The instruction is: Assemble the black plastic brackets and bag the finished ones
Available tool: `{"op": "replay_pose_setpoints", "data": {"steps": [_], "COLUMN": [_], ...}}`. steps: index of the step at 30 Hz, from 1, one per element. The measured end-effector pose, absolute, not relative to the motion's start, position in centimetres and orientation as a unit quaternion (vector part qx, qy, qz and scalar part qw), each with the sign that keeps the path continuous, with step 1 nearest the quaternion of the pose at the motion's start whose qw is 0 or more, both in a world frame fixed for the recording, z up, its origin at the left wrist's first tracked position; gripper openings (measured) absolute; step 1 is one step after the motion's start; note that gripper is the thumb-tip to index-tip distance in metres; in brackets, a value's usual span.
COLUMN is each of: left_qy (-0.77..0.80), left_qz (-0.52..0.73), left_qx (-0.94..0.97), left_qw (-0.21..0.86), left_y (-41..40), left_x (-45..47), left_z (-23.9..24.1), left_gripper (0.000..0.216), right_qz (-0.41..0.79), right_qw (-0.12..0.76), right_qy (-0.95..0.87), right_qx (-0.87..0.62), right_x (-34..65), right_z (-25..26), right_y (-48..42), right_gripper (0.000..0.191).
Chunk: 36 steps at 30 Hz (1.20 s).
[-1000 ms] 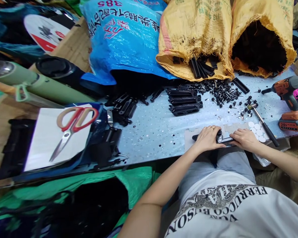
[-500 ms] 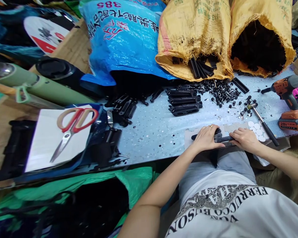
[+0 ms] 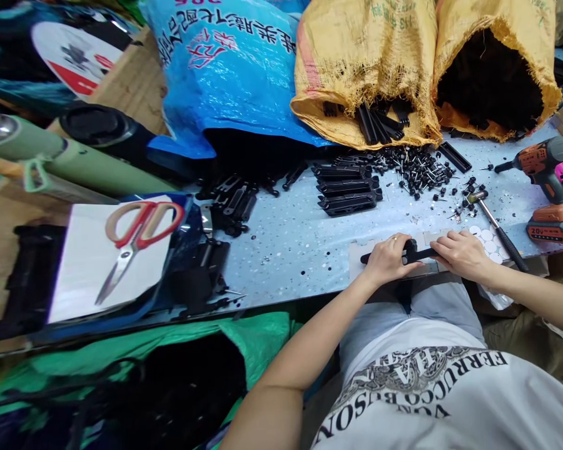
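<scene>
Close to the table's front edge, my left hand is wrapped round a long black plastic part, whose far end sticks out to the left of the hand. My right hand pinches the right end of the same part, its fingertips hiding that end. Beneath both hands lies a strip of grey-white cardboard. White round discs sit just right of my right hand, with a hammer lying beyond them. Behind my left hand, several similar black parts are laid side by side.
Loose black-headed screws are scattered behind the hands. An orange cordless drill stands at the right. Yellow woven sacks and a blue sack line the back. Red-handled scissors lie on the left; a green sack hangs below.
The black part has turned in my hands and now shows a flatter, plainer side. Both hands stay in nearly the same place, and the view has shifted slightly.
</scene>
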State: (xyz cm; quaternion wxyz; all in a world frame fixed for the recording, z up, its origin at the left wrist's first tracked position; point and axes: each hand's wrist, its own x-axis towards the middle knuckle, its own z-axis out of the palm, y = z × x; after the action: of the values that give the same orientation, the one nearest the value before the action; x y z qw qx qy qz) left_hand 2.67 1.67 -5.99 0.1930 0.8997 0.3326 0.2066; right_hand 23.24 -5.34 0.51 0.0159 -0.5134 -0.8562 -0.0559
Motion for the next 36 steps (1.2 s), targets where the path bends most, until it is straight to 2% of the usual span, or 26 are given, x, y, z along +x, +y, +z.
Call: {"op": "replay_pose_setpoints", "data": {"steps": [7,13,17,21,25,28,30,32,34,36], "left_qy": [0.322,0.338,0.329,0.305,0.296,0.303,0.33,0.384,0.452,0.505], "left_qz": [0.258,0.205,0.128,0.124,0.049,0.077,0.152,0.244,0.31,0.343], "left_qx": [0.888,0.893,0.909,0.928,0.944,0.939,0.912,0.845,0.728,0.586], "left_qw": [0.201,0.215,0.221,0.174,0.137,0.146,0.19,0.282,0.413,0.532], "left_y": [1.7,1.5,3.6,8.6,12.1,11.9,10.9,9.5,7.9,6.2], "left_x": [2.6,2.9,6.2,12.2,16.7,16.4,14.2,10.7,6.6,2.9], "left_z": [-6.3,-5.4,-5.0,-4.7,-4.6,-4.4,-4.1,-3.8,-3.9,-4.3], "left_gripper": [0.051,0.049,0.046,0.036,0.029,0.025,0.021,0.02,0.025,0.037], "right_qz": [-0.063,-0.048,-0.007,0.03,0.05,0.014,0.008,0.033,0.063,0.08], "right_qw": [0.004,0.021,0.06,0.081,0.088,0.084,0.058,0.04,0.068,0.137], "right_qy": [-0.877,-0.899,-0.881,-0.855,-0.831,-0.792,-0.777,-0.774,-0.77,-0.762], "right_qx": [-0.476,-0.434,-0.47,-0.511,-0.547,-0.604,-0.626,-0.631,-0.631,-0.627], "right_x": [23.5,25.3,27.7,29.5,30.1,30.8,31.5,32.0,32.2,31.8], "right_z": [1.7,0.2,-2.8,-5.2,-5.6,-5.5,-5.5,-5.4,-5.2,-4.5], "right_y": [-4.2,-3.5,-3.7,-4.6,-4.0,-2.0,-0.4,0.8,1.5,1.5], "right_gripper": [0.024,0.027,0.031,0.033,0.034,0.033,0.036,0.035,0.031,0.029]}}
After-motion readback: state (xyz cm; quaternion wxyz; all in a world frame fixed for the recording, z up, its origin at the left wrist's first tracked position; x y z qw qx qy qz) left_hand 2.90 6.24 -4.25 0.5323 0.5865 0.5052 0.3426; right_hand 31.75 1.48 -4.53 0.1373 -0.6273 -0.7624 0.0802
